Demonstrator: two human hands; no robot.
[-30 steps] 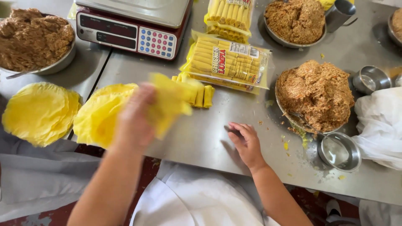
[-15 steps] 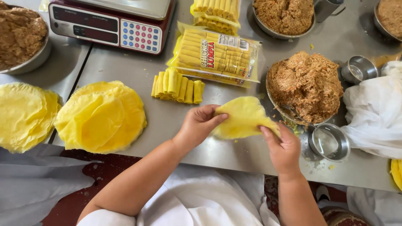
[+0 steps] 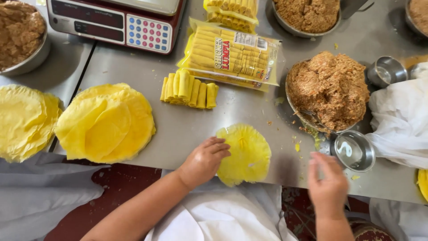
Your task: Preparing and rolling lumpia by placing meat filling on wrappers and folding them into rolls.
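A single round yellow wrapper (image 3: pixel 246 154) lies flat on the steel table (image 3: pixel 249 111) near its front edge. My left hand (image 3: pixel 204 160) rests on the wrapper's left side, fingers spread and pressing it down. My right hand (image 3: pixel 327 180) hovers blurred to the right of the wrapper, holding nothing, close to a small steel cup (image 3: pixel 354 150). Just beyond that cup stands a bowl heaped with brown minced filling (image 3: pixel 332 87), a spoon handle sticking out of it. To the left lies a stack of yellow wrappers (image 3: pixel 107 122).
A row of rolled yellow spring rolls (image 3: pixel 189 89) lies mid-table, behind it sealed packs of rolls (image 3: pixel 232 53) and a weighing scale (image 3: pixel 111 20). More filling bowls (image 3: pixel 20 33) (image 3: pixel 307 15), a second wrapper stack (image 3: pixel 26 120), another steel cup (image 3: pixel 385 71) and white cloth (image 3: pixel 401 120) surround the work spot.
The wrapper that both hands held up has been laid flat on the table. My left hand now presses it, and my right hand has let go and moved right.
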